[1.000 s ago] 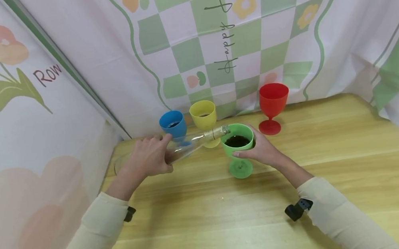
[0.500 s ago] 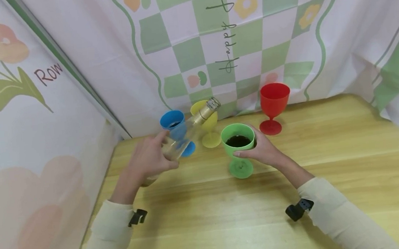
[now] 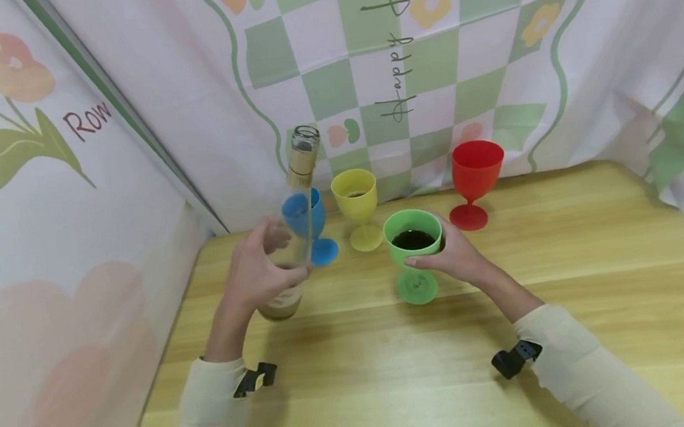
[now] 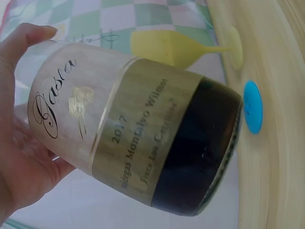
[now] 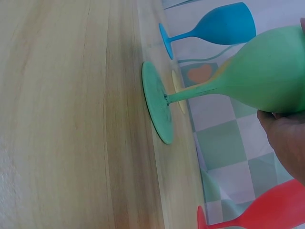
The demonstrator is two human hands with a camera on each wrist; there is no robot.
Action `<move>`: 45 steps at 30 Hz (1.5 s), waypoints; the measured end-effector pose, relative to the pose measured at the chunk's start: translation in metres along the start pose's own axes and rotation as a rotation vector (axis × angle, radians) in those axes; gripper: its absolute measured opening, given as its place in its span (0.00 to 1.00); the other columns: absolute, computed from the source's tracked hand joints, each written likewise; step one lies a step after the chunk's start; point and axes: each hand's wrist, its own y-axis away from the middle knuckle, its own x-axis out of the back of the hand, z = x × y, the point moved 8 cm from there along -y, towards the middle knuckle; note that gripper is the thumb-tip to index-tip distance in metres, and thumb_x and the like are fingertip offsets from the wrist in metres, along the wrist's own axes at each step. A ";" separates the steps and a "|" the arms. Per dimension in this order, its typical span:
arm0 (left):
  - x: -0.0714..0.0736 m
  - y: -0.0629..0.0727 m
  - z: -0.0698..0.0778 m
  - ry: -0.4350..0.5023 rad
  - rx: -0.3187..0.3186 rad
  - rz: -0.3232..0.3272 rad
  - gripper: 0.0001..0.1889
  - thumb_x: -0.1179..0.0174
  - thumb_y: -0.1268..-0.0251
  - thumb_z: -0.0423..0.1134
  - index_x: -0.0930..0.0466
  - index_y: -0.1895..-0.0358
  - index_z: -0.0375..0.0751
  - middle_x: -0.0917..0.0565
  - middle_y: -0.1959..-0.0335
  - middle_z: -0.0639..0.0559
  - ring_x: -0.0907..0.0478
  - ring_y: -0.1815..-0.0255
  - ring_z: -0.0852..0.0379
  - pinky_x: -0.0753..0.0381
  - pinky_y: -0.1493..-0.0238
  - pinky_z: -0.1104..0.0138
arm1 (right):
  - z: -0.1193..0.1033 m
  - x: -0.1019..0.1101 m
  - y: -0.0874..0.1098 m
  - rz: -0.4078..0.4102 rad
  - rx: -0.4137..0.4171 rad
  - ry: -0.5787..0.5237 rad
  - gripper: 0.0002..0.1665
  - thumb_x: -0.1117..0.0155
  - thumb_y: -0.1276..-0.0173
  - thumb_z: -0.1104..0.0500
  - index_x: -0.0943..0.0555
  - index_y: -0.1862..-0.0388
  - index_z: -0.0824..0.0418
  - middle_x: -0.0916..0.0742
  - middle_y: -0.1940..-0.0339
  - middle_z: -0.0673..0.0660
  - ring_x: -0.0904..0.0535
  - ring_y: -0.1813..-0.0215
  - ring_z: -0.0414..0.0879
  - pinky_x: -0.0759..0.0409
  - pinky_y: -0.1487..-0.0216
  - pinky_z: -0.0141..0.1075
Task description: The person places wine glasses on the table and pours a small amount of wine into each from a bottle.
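Observation:
My left hand (image 3: 254, 266) grips a clear glass wine bottle (image 4: 128, 119) around its body. The bottle leans slightly, mouth up, with dark liquid low inside; whether its base touches the table I cannot tell. My right hand (image 3: 460, 257) holds a green goblet (image 5: 271, 71) by the bowl, thumb at the near side. That goblet stands upright on the table and contains dark liquid. Behind the bottle, partly covered by it, is a blue goblet (image 3: 318, 219). A yellow goblet (image 3: 357, 208) with some liquid stands between blue and green.
A red goblet (image 3: 476, 176) stands at the back right, behind my right hand. The wooden table (image 3: 383, 388) ends at a patterned cloth curtain (image 3: 330, 91) at the back and left. Both wrists wear small black cameras.
The bottle's mouth has swung up and left, away from over the green goblet, and the bottle has turned nearly upright in my left hand. The right hand has kept its hold on the goblet.

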 end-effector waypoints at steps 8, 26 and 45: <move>0.004 0.005 0.011 0.208 -0.097 0.103 0.33 0.21 0.56 0.35 0.25 0.43 0.36 0.14 0.51 0.38 0.15 0.48 0.40 0.16 0.42 0.47 | 0.000 -0.002 -0.003 0.001 -0.005 -0.017 0.44 0.26 0.43 0.68 0.34 0.28 0.65 0.22 0.37 0.64 0.24 0.40 0.45 0.22 0.41 0.29; 0.003 0.015 0.025 0.372 -0.169 0.159 0.30 0.23 0.58 0.33 0.24 0.47 0.35 0.13 0.56 0.37 0.16 0.52 0.37 0.17 0.51 0.58 | 0.009 0.029 -0.042 0.151 -0.042 0.087 0.46 0.24 0.40 0.62 0.36 0.25 0.62 0.23 0.34 0.60 0.28 0.37 0.45 0.28 0.40 0.28; 0.001 0.021 0.019 0.394 -0.188 0.167 0.30 0.25 0.57 0.33 0.24 0.45 0.36 0.14 0.55 0.37 0.17 0.52 0.38 0.17 0.50 0.51 | 0.026 0.047 -0.095 0.277 -0.123 0.049 0.47 0.26 0.38 0.58 0.39 0.24 0.61 0.26 0.30 0.61 0.29 0.32 0.52 0.28 0.35 0.37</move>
